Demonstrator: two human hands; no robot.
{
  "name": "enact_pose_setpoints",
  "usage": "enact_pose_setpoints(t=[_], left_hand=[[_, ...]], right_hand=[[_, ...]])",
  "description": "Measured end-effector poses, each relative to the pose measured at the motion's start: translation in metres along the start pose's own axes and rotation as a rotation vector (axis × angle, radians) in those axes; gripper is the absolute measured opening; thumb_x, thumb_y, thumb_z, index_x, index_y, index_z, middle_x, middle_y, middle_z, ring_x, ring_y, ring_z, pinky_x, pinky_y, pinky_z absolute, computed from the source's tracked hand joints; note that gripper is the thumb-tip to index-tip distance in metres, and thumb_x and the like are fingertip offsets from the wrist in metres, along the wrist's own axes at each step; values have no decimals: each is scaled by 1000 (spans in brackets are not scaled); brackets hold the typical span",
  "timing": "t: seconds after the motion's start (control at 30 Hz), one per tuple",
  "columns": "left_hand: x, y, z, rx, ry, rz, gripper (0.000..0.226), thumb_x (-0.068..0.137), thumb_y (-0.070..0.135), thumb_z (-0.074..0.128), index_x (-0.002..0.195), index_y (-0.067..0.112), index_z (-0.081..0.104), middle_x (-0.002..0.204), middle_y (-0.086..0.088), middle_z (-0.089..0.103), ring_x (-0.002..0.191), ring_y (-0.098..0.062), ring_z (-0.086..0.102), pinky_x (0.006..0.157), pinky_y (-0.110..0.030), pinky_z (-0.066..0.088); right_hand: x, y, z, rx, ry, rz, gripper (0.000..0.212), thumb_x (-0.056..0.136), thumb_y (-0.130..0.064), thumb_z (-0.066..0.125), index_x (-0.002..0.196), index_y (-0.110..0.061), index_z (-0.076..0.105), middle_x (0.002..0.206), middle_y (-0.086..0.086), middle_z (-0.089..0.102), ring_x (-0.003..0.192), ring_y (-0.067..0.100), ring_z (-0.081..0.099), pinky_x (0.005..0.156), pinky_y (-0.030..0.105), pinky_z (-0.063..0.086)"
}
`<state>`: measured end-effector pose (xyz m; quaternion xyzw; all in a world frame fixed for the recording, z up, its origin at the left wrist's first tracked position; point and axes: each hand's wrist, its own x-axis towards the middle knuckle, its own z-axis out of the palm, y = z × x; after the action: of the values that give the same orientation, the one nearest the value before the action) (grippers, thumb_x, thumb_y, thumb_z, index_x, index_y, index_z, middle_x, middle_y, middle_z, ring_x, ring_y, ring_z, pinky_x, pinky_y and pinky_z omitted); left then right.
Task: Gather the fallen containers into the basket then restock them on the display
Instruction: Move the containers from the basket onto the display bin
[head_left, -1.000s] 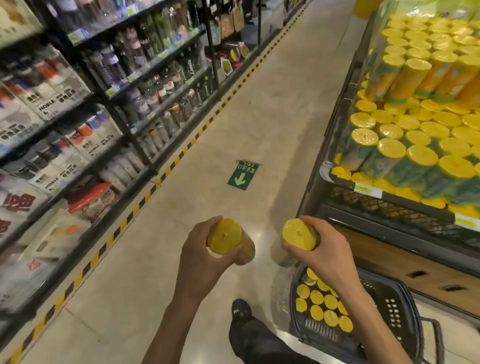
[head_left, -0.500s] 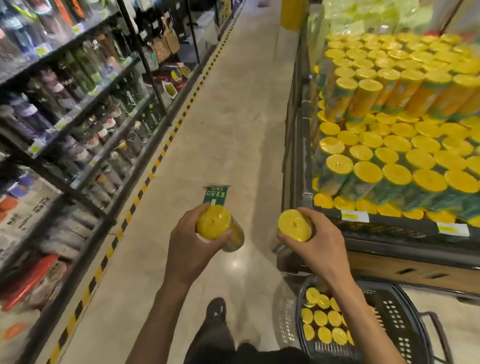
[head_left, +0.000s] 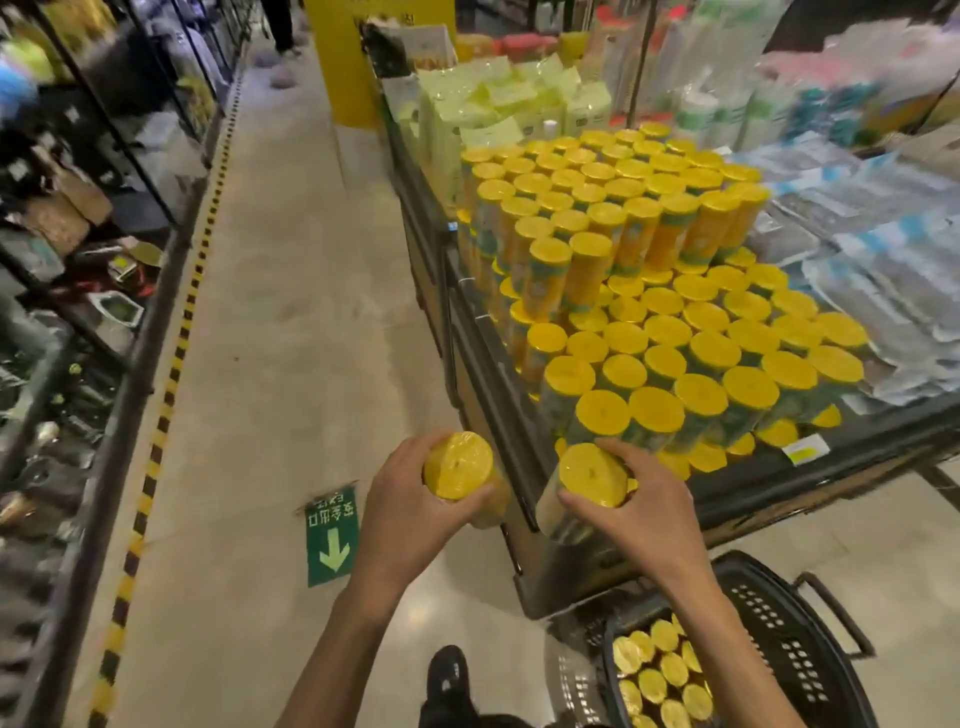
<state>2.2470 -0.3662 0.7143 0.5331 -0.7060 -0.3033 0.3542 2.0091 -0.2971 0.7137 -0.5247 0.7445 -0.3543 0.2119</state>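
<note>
Shop aisle, restock under way. Your L hand (head_left: 410, 514) is curled round first container (head_left: 458, 466) and your R hand (head_left: 644, 514) round second container (head_left: 592, 475). Both yellow lids face up toward you, long axes running down and away. Display (head_left: 883, 441) lies ahead-right. R hand is nearer, its container just beside the front corner row. L hand hangs over aisle floor (head_left: 291, 312), outside the rail. Basket (head_left: 789, 623) sits low right with spare containers (head_left: 660, 670) standing inside. Likely R places first. Tiers are packed tight, so room shows only at near edge; neighbours could topple.
</note>
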Motion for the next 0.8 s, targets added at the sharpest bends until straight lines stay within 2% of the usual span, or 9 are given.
enact_pose_setpoints(t=[0.23, 0.37, 0.43, 0.5, 0.6, 0.8], left_hand=[[98, 7, 15, 27, -218, 194, 67, 63, 61, 75, 121, 35, 57, 114, 17, 60, 102, -3, 55, 86, -33, 52], [144, 21, 36, 70, -331, 277, 68, 65, 62, 76, 123, 32, 56, 116, 15, 59, 104, -5, 55, 87, -32, 51], [165, 30, 49, 117, -373, 312, 69, 67, 59, 78, 125, 29, 55, 117, 12, 59, 106, -7, 54, 88, -30, 49], [185, 39, 63, 172, -393, 337, 72, 67, 59, 79, 126, 25, 55, 119, 8, 59, 108, -11, 54, 89, -28, 46], [216, 55, 86, 234, -409, 343, 75, 64, 64, 78, 123, 24, 57, 119, 5, 59, 109, -14, 55, 89, -30, 45], [272, 101, 133, 309, -422, 341, 75, 63, 63, 80, 122, 22, 57, 120, 4, 59, 106, -14, 55, 77, -26, 41]], right_hand=[[54, -7, -14, -53, 113, 137, 77, 68, -53, 82, 135, -27, 54, 136, -8, 56, 122, 15, 52, 87, 26, 42], [90, -3, -38, -94, 118, 166, 78, 71, -55, 80, 137, -26, 52, 141, -6, 52, 127, 18, 50, 97, 36, 46], [111, 3, -53, -116, 101, 168, 77, 71, -54, 80, 137, -25, 53, 141, -3, 53, 127, 19, 50, 98, 36, 46], [135, 10, -69, -129, 85, 163, 75, 72, -52, 81, 136, -24, 54, 140, -2, 54, 125, 20, 51, 95, 33, 44], [174, 22, -92, -175, 68, 142, 76, 71, -51, 81, 136, -22, 54, 141, -2, 53, 126, 21, 51, 96, 36, 45], [255, 48, -132, -275, -8, 52, 77, 67, -53, 83, 133, -21, 57, 136, 0, 58, 122, 20, 54, 91, 31, 44]])
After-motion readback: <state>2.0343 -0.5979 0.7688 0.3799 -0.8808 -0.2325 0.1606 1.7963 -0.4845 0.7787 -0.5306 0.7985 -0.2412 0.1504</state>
